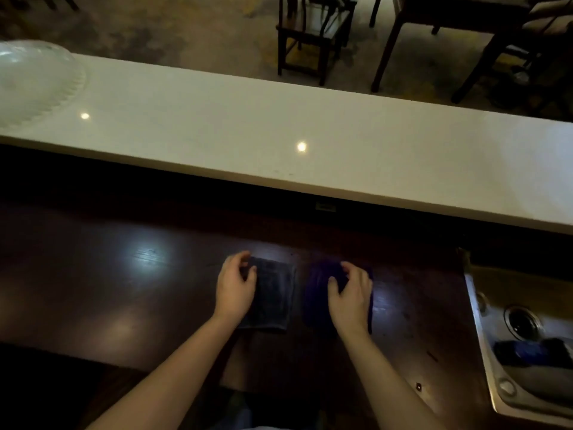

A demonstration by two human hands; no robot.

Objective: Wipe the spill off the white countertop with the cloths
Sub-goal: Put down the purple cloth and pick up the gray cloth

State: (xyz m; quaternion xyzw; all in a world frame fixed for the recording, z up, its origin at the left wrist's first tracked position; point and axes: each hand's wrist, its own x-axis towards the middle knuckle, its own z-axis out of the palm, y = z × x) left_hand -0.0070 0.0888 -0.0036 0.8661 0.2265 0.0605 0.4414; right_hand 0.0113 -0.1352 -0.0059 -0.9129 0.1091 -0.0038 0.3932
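Observation:
Two folded cloths lie side by side on the dark wooden lower counter [124, 290]. My left hand [234, 285] rests on the left edge of the dark grey cloth [274, 297], fingers curled over its top corner. My right hand [350, 297] lies on the blue-purple cloth [316, 293], fingers bent into its fabric. The long white countertop [279, 131] runs above them, raised and farther away. No spill on it is plain to see in this dim light; only two bright lamp reflections show.
A clear ribbed plastic cover [34, 79] sits at the countertop's far left end. A steel sink [527, 336] at the right holds a blue cloth [527, 352]. Dark wooden chairs [310, 35] and a table stand on the floor beyond.

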